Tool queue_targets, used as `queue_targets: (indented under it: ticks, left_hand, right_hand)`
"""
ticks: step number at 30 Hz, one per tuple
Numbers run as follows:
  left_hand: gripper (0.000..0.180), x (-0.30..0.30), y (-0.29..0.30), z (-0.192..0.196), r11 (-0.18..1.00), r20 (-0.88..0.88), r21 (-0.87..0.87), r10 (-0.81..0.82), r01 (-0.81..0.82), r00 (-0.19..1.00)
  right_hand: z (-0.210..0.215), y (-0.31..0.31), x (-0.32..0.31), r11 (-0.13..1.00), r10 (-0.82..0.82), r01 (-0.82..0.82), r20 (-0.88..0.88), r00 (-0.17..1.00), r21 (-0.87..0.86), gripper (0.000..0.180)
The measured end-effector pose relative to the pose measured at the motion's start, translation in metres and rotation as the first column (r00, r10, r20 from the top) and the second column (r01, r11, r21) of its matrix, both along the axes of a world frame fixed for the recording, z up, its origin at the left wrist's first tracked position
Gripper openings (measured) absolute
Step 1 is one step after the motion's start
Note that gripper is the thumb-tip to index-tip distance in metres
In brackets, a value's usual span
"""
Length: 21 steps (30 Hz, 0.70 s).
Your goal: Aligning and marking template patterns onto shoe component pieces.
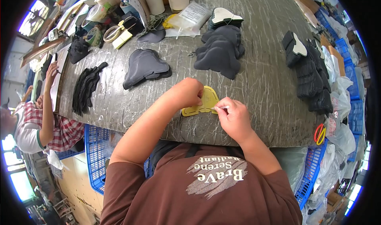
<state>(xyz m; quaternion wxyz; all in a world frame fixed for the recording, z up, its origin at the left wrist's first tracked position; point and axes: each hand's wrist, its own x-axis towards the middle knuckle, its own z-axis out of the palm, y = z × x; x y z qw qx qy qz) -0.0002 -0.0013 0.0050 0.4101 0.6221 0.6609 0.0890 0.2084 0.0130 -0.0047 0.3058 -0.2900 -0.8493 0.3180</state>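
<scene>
Grey worktop (272, 78) lies open rightward. Near front edge, left hand (188, 92) curls fingers on yellow piece (208, 98); right hand (235, 115) presses fingertips together.

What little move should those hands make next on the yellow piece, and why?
Perhaps the left hand should steady the yellow template while the right hand slides its small pale item along the edge: the hands flank it, that item pinched at its right edge.
</scene>
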Motion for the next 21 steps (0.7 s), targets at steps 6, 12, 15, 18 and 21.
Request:
queue_targets:
  ticks: [6, 12, 15, 18, 21]
  left_hand:
    - [0.023, 0.001, 0.001, 0.002, 1.0, -0.001, -0.005, -0.004, 0.004, 1.0]
    - [0.024, -0.001, -0.001, -0.004, 1.0, -0.033, 0.023, -0.014, 0.015, 0.999]
    - [0.024, 0.001, 0.001, -0.003, 0.999, -0.068, 0.013, -0.033, 0.034, 0.997]
    - [0.022, 0.002, 0.002, -0.003, 1.0, -0.055, 0.007, -0.029, 0.029, 0.998]
    - [0.03, 0.002, 0.003, -0.002, 0.999, -0.069, -0.014, -0.046, 0.045, 0.997]
  right_hand:
    - [-0.01, 0.002, -0.003, 1.0, 0.027, -0.027, -0.04, 0.999, 0.003, 0.017]
    - [-0.003, 0.004, 0.012, 0.99, -0.08, 0.076, -0.03, 0.996, -0.118, 0.016]
    - [-0.003, 0.001, 0.019, 0.988, -0.078, 0.079, 0.01, 0.997, -0.136, 0.015]
    - [-0.004, 0.001, 0.019, 0.994, -0.043, 0.04, -0.026, 0.999, -0.101, 0.014]
    - [-0.001, 0.005, 0.021, 0.999, -0.015, 0.015, 0.022, 1.0, -0.034, 0.013]
